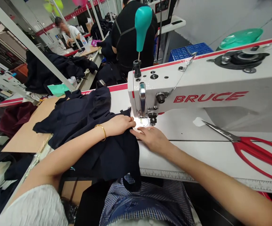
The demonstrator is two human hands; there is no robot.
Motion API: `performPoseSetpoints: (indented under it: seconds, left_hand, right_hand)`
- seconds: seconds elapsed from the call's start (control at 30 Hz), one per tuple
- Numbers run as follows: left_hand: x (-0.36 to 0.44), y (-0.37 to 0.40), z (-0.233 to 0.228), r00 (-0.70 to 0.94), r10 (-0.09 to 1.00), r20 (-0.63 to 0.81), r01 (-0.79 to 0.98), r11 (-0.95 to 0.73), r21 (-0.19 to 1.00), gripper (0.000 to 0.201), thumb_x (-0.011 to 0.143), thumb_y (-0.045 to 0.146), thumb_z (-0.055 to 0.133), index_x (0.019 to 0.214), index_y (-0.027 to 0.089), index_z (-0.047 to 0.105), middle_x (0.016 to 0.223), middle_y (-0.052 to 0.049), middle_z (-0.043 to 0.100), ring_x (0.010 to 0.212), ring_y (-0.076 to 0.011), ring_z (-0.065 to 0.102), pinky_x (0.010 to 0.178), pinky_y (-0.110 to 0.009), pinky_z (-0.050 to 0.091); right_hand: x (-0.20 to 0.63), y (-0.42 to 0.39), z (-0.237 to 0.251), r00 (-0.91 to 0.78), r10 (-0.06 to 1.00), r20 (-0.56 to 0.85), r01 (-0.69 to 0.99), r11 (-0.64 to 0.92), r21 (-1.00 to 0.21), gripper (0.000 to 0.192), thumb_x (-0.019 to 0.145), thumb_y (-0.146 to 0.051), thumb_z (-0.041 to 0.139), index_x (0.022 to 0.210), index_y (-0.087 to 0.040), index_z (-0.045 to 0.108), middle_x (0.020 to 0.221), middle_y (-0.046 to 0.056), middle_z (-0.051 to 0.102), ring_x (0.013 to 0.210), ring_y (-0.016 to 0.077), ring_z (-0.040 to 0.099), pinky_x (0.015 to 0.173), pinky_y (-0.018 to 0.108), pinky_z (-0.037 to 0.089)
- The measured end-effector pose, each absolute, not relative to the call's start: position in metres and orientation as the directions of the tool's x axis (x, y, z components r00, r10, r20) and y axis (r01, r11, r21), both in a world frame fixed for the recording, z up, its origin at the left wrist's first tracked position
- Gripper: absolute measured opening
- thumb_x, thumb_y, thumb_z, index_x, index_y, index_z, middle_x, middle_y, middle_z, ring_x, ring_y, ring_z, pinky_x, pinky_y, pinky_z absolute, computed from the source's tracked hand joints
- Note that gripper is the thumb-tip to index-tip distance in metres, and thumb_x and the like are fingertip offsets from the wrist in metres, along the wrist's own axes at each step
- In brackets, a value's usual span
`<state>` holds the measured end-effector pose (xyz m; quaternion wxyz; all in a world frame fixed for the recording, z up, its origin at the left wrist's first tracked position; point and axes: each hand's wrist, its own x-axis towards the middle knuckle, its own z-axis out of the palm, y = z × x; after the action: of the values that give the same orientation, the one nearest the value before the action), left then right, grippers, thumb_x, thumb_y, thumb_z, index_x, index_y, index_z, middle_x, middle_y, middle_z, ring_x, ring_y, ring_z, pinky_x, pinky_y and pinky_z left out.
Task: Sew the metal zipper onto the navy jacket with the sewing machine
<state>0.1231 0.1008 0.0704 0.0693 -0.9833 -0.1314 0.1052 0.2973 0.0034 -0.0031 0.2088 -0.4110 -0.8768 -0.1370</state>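
A dark navy garment (84, 125) lies spread over the sewing table, its edge running under the needle area of a white BRUCE sewing machine (197, 91). My left hand (119, 125), with a gold bracelet on the wrist, rests flat on the fabric just left of the lit presser foot (141, 121). My right hand (151, 138) lies flat on the white table bed at the fabric's right edge, fingertips touching the cloth near the needle. Neither hand grips anything; both press down with fingers extended.
Red-handled scissors (255, 150) lie on the table to the right. A teal thread cone (142, 25) stands above the machine head. A brown board (29, 131) extends left. Other people work at tables behind, among dark garment piles (53, 69). A blue crate (189, 50) sits behind the machine.
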Motion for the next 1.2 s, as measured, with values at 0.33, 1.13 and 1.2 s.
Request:
performPoseSetpoints:
  seconds: [0.33,1.13,1.2]
  left_hand:
    - [0.121,0.090,0.026,0.805,0.548,0.225,0.533,-0.836,0.130,0.020,0.089,0.022,0.035,0.097,0.014,0.052,0.099,-0.007,0.052,0.080,-0.0130,0.052,0.070,-0.024,0.043]
    - [0.132,0.102,-0.004,0.854,0.485,0.188,0.507,-0.856,-0.099,0.032,0.091,0.026,0.029,0.080,0.015,0.057,0.070,-0.003,0.055,0.063,-0.0140,0.047,0.059,-0.029,0.032]
    - [0.133,0.102,-0.006,0.866,0.453,0.214,0.483,-0.868,-0.115,0.033,0.091,0.025,0.028,0.079,0.014,0.057,0.068,-0.003,0.053,0.063,-0.0138,0.048,0.059,-0.027,0.033]
  right_hand:
    - [0.299,0.023,0.000,-0.712,0.474,0.518,0.667,0.687,0.287,0.024,0.086,-0.009,0.038,0.083,-0.015,0.061,0.085,0.005,0.061,0.078,0.0154,0.052,0.065,0.030,0.035]
    - [0.308,0.018,-0.009,-0.442,0.803,0.399,0.853,0.514,-0.090,0.028,0.078,-0.003,0.037,0.083,-0.020,0.059,0.084,0.001,0.064,0.061,0.0140,0.047,0.056,0.030,0.028]
    - [0.308,0.019,-0.009,-0.438,0.810,0.390,0.854,0.510,-0.100,0.028,0.076,-0.002,0.038,0.081,-0.020,0.058,0.082,0.002,0.064,0.060,0.0142,0.047,0.056,0.030,0.028]
